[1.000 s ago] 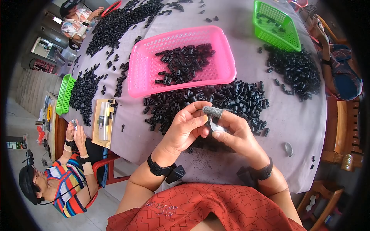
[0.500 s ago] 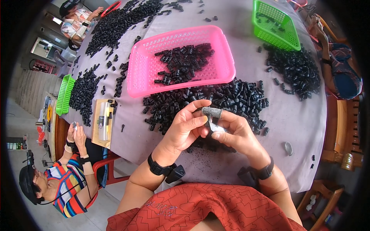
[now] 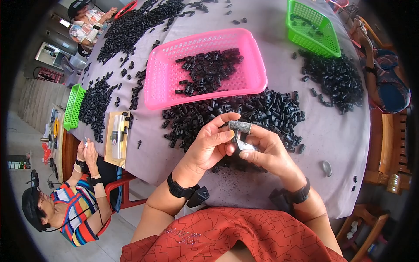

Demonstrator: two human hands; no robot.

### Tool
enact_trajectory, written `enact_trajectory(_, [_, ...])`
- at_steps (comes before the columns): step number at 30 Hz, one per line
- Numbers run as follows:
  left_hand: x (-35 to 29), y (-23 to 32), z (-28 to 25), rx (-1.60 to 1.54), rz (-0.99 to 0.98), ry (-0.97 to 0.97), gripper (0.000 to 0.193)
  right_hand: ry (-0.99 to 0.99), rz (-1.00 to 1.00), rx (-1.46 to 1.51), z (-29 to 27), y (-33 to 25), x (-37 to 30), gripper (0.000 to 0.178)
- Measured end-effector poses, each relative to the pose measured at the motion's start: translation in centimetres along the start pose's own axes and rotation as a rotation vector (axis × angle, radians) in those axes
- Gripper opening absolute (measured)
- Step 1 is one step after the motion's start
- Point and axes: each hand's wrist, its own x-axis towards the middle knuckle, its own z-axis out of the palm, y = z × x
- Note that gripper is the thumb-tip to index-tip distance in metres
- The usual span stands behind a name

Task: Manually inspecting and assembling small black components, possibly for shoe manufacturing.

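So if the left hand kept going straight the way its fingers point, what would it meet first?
Most likely the right hand's grey-wrapped finger, which the left hand's fingertips nearly touch. Past that lies the heap of small black plastic parts, though depth is hard to judge.

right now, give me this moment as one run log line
left hand: raised, fingers on small part | right hand: grey fingertip sleeve, pinching same part | black parts pile: just beyond hands | pink basket: part filled
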Motion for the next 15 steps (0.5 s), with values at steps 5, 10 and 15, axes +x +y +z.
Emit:
enact_trajectory(5, [0.04, -0.18, -0.28, -0.018, -0.022, -0.027, 0.043, 0.013, 0.013, 0.073, 0.03, 0.07, 0.04, 0.051])
enact_trajectory(10, [0.09, -0.39, -0.3, -0.068, -0.051, -0.077, 0.042, 0.039, 0.024, 0.073, 0.03, -0.26, 0.17, 0.05])
enact_trajectory(15, [0.03, -0.49, -0.61, -0.019, -0.013, -0.048, 0.047, 0.0, 0.04, 0.05, -0.15, 0.12, 0.12, 0.048])
